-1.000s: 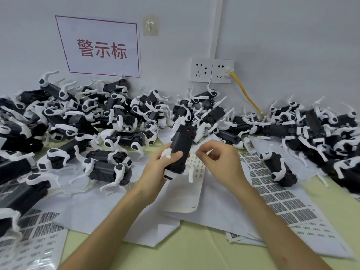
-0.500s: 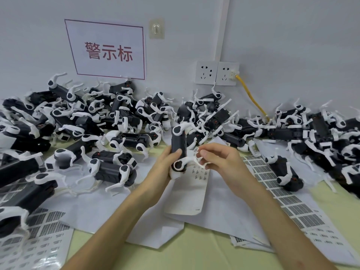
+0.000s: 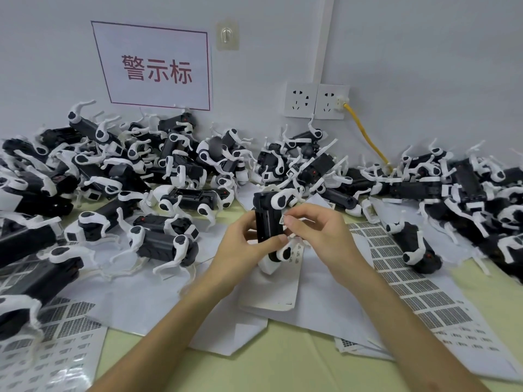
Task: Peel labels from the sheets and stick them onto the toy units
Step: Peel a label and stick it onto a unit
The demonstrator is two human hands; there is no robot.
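**Label held at toy unit's side**

Left hand grips a black-and-white toy unit upright at frame centre, fingers curled round its body. Right hand pinches a small label thumb-to-forefinger at the unit's 3 o'clock edge. Label sheet lies at 4 o'clock of the hands. Toy pile spans 9 to 3 o'clock behind.

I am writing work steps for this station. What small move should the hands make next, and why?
Probably press the label flat onto the black side of the toy unit. The left hand grips the unit upright, and the right hand pinches the small label right beside that side, seemingly not yet stuck down.
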